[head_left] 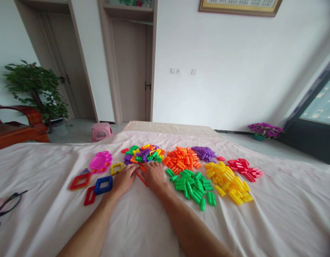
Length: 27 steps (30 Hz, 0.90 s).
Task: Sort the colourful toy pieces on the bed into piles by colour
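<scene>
A mixed pile of short plastic tubes (143,154), green, purple, yellow and orange, lies just beyond my fingertips. My left hand (124,179) rests on the cloth before it, fingers drawn together; whatever they may hold is hidden. My right hand (154,175) reaches to the pile's near edge, its thumb and index finger around an orange tube (142,168). A thin red stick (141,178) slants across the cloth between my hands. Beside my left hand lie a blue square frame (103,190) and a yellow square frame (116,164).
Sorted tube piles lie rightward: orange (182,159), purple (204,154), green (193,184), yellow (229,181) and red (245,169). Leftward are a pink palette-like tray (93,163), red frames (80,181) and eyeglasses (10,205). A pink stool (101,132) stands beyond the table.
</scene>
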Motion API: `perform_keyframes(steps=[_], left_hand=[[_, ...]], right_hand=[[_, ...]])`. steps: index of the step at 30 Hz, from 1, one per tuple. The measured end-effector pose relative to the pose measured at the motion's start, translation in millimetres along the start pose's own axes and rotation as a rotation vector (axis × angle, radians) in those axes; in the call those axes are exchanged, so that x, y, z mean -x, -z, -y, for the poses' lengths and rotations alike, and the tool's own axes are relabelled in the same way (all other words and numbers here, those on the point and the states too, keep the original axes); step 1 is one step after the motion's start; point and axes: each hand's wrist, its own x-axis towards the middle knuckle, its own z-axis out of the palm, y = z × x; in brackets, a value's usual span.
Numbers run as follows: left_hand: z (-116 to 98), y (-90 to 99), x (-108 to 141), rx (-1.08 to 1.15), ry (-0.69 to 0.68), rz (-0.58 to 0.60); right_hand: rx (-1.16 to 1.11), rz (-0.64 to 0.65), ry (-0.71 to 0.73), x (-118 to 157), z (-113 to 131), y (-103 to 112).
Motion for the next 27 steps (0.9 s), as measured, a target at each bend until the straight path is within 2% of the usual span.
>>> perform_keyframes(steps=[5,8,14,16,18,23,27], left_hand=[[-1,1.0,1,-0.012,0.021,0.019],[-1,1.6,1,0.019,0.034,0.004],[2,1.1,1,0.051,0.029,0.001],[4,-0.3,0,0.050,0.025,-0.001],[7,-1.7,0,0.041,0.034,-0.007],[10,-2.4,0,0.049,0.027,-0.008],[6,-1.0,2,0.055,0.027,-0.037]], right_hand=[[-0.004,0.017,-0.043,-1,-6,5],[-0.031,-0.038,-0.108,-5,-20,18],[-0.161,-0.303,-0.398,-15,-82,55],[-0.191,-0.380,-0.451,-14,-103,65],[-0.189,-0.399,-0.477,-10,-119,76],[-0.178,-0.339,-0.495,6,-145,117],[-0.175,-0.417,-0.523,38,-187,148]])
